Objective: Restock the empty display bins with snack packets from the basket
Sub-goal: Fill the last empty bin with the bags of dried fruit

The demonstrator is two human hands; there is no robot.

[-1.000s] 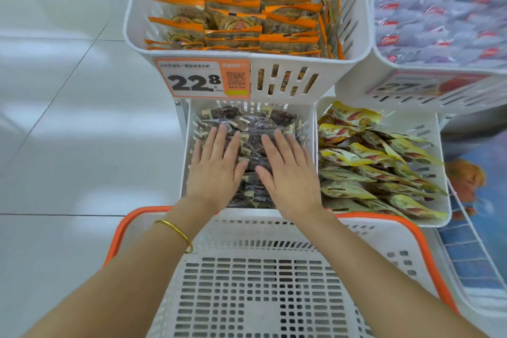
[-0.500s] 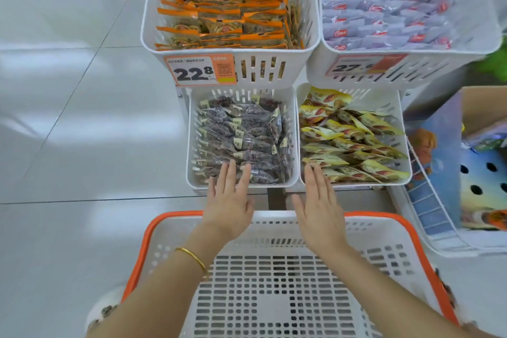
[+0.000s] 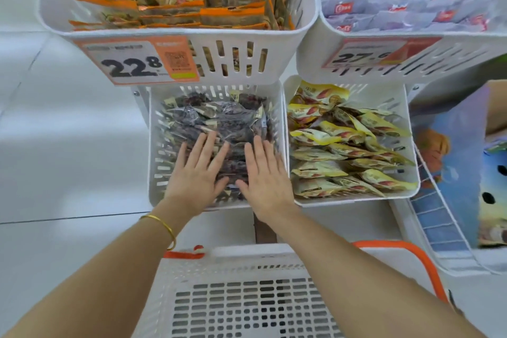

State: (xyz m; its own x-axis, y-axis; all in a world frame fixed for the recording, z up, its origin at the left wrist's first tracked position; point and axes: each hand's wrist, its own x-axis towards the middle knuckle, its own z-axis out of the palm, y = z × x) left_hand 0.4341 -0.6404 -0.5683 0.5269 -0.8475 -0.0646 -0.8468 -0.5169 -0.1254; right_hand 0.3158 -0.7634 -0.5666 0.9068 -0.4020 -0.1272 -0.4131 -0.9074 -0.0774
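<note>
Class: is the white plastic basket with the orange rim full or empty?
Empty where visible: the basket shows only its bare slotted floor.

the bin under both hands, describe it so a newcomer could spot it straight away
Find the upper bin of orange-edged packets carrying the 22.8 price tag. Directly below sits the lower left bin, the only one holding dark packets; its right-hand neighbour holds yellow packets.

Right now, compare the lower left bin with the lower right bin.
The lower left bin holds dark packets; the lower right bin holds yellow packets. The left hand and right hand lie flat in the lower left bin; the lower right bin is untouched. Both bins are white slotted plastic.
</note>
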